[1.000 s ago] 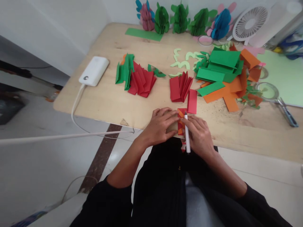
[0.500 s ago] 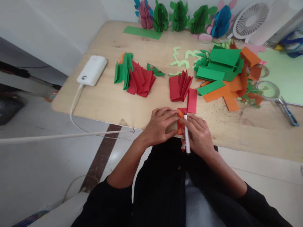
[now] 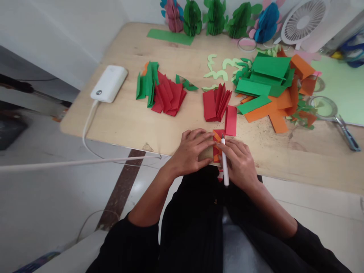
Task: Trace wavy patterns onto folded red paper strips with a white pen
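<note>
My right hand (image 3: 241, 161) is closed around a white pen (image 3: 225, 167), its dark tip pointing away from me. Beneath my fingers, at the table's near edge, lies a small red paper piece with an orange shape on it (image 3: 216, 153), partly hidden by both hands. My left hand (image 3: 192, 149) rests on the table with fingers spread, its fingertips at the left side of that piece. Just beyond it are a red folded paper strip (image 3: 231, 120) and a fanned stack of red folded paper (image 3: 216, 103).
Red (image 3: 169, 96) and green folded papers (image 3: 148, 83) lie to the left, near a white power bank (image 3: 109, 84) with a cable. Green and orange papers (image 3: 269, 76) are heaped at right, beside a tape roll (image 3: 322, 107) and cutter (image 3: 348, 133). Paper figures (image 3: 216, 19) and a fan (image 3: 304, 22) stand behind.
The camera view has shifted slightly. Both hands, the pen and the papers keep nearly the same places.
</note>
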Tool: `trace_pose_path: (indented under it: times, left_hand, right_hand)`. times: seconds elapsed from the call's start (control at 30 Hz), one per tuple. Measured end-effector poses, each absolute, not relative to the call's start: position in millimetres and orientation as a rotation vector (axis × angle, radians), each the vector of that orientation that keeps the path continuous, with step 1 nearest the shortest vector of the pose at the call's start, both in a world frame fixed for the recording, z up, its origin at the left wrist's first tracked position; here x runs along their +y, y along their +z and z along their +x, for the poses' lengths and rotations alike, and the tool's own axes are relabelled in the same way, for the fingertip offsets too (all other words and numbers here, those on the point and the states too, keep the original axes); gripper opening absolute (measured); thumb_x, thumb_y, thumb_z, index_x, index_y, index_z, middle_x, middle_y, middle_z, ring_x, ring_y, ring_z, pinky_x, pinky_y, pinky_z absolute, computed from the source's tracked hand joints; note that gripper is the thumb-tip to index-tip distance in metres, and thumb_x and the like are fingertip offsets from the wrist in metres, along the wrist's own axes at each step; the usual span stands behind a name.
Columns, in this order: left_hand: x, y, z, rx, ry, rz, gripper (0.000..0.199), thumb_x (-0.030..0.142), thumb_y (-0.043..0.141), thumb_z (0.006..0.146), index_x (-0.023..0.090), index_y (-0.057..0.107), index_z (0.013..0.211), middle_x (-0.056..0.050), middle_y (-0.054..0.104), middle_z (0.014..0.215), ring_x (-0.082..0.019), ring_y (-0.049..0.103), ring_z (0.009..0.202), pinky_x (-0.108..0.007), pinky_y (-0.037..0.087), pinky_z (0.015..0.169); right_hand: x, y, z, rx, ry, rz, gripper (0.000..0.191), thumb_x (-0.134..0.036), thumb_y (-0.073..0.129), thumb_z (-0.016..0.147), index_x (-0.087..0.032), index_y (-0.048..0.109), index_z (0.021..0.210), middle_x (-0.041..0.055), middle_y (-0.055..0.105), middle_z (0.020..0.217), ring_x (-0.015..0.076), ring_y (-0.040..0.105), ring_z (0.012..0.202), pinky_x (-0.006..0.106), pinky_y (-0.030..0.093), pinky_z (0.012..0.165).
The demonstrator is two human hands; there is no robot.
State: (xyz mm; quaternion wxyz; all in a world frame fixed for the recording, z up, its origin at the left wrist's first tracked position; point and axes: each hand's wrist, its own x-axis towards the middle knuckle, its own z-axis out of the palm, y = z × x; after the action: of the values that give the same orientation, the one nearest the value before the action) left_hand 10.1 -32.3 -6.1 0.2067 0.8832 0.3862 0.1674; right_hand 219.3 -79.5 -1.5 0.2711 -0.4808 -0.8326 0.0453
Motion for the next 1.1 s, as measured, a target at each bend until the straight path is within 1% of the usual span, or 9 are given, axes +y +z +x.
trace_pose_path:
  times: [0.17, 0.27, 0.47, 0.6, 0.97, 1.1]
  left_hand:
    - [-32.2, -7.3, 9.2, 1.074, 0.455, 2.476, 0.05, 0.041, 0.071, 0.081, 0.025, 0.059, 0.127, -0.005, 0.055, 0.144, -0.031, 0.041, 0.133, -0.05, 0.025, 0.111]
    - [-32.5, -6.6, 9.5, 1.068, 0.442, 2.474, 0.051, 0.043, 0.069, 0.083, 0.025, 0.059, 0.129, -0.004, 0.054, 0.144, -0.031, 0.041, 0.133, -0.05, 0.025, 0.112]
    - [-32.2, -5.9, 9.4, 1.077, 0.43, 2.459, 0.051, 0.044, 0.069, 0.082, 0.025, 0.059, 0.129, -0.004, 0.054, 0.145, -0.03, 0.041, 0.134, -0.049, 0.024, 0.112]
    - [-32.1, -7.3, 9.1, 1.079, 0.437, 2.452, 0.05, 0.045, 0.068, 0.083, 0.025, 0.06, 0.129, -0.004, 0.054, 0.145, -0.03, 0.041, 0.134, -0.049, 0.025, 0.112]
    - [-32.4, -6.1, 9.2, 1.066, 0.454, 2.453, 0.051, 0.043, 0.069, 0.082, 0.024, 0.06, 0.128, -0.004, 0.054, 0.144, -0.03, 0.041, 0.133, -0.049, 0.025, 0.112]
    - [-32.7, -6.3, 9.0, 1.07, 0.449, 2.446, 0.052, 0.043, 0.07, 0.081, 0.025, 0.06, 0.129, -0.004, 0.054, 0.145, -0.03, 0.041, 0.133, -0.049, 0.025, 0.111]
  right_hand:
    - [-79.5, -1.8, 219.4, -2.235, 0.129, -1.283, 0.048, -0.012, 0.049, 0.091, -0.019, 0.053, 0.139, 0.0121, 0.07, 0.114, 0.0274, 0.059, 0.116, 0.044, 0.046, 0.096]
    - [-79.3, -1.6, 219.4, -2.222, 0.14, -1.271, 0.046, -0.013, 0.049, 0.092, -0.02, 0.054, 0.137, 0.0114, 0.071, 0.113, 0.0273, 0.06, 0.114, 0.045, 0.046, 0.096]
    - [-79.1, -1.1, 219.4, -2.207, 0.09, -1.214, 0.031, -0.012, 0.055, 0.091, -0.016, 0.063, 0.12, 0.0115, 0.074, 0.105, 0.0256, 0.063, 0.105, 0.041, 0.047, 0.092]
    - [-80.2, -0.6, 218.9, -2.199, 0.061, -1.209, 0.024, -0.009, 0.056, 0.09, -0.015, 0.065, 0.111, 0.0098, 0.075, 0.099, 0.0238, 0.065, 0.1, 0.039, 0.047, 0.089]
    - [-80.6, 1.2, 218.4, -2.213, 0.026, -1.198, 0.024, -0.009, 0.055, 0.091, -0.016, 0.066, 0.112, 0.0087, 0.075, 0.098, 0.023, 0.067, 0.097, 0.038, 0.047, 0.086]
    - [-80.5, 0.8, 218.5, -2.208, 0.013, -1.191, 0.022, -0.008, 0.056, 0.09, -0.015, 0.066, 0.109, 0.009, 0.075, 0.097, 0.0226, 0.067, 0.096, 0.038, 0.046, 0.086]
